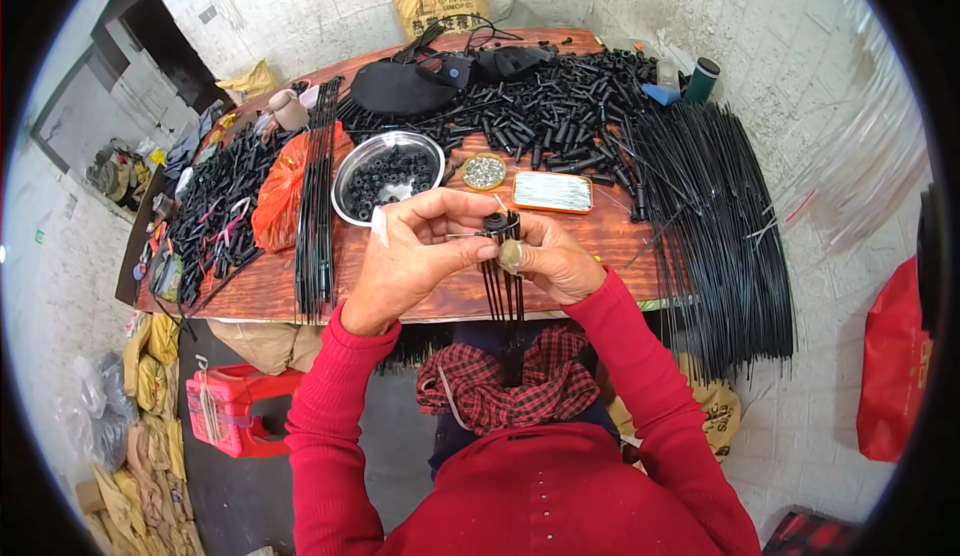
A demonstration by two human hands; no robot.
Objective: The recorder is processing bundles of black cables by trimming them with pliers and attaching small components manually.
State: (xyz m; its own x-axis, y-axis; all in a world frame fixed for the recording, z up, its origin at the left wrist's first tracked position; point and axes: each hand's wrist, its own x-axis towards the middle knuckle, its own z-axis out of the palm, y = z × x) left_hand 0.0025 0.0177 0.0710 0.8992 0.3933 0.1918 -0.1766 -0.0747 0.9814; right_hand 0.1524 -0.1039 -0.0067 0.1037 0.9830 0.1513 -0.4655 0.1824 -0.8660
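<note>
Above the table's front edge, my two hands meet around a small black round hub (495, 222) with several thin black ribs (503, 301) hanging from it. My left hand (415, 256) is closed, thumb and fingers pinching at the hub's left side, where a thin wire (462, 235) shows. A white strip (379, 226) is stuck on that hand. My right hand (565, 264) grips the hub and the rib tops from the right; its thumb wears a greyish cover (512, 255). The fingers partly hide the hub.
Behind my hands are a steel bowl (341, 196) of black rings, a round dish (466, 178) of silver bits and an orange-rimmed box (517, 205) of pins. Black rods (720, 236) hang over the right edge. A pile of black tubes (540, 106) lies behind; a red stool (225, 406) stands lower left.
</note>
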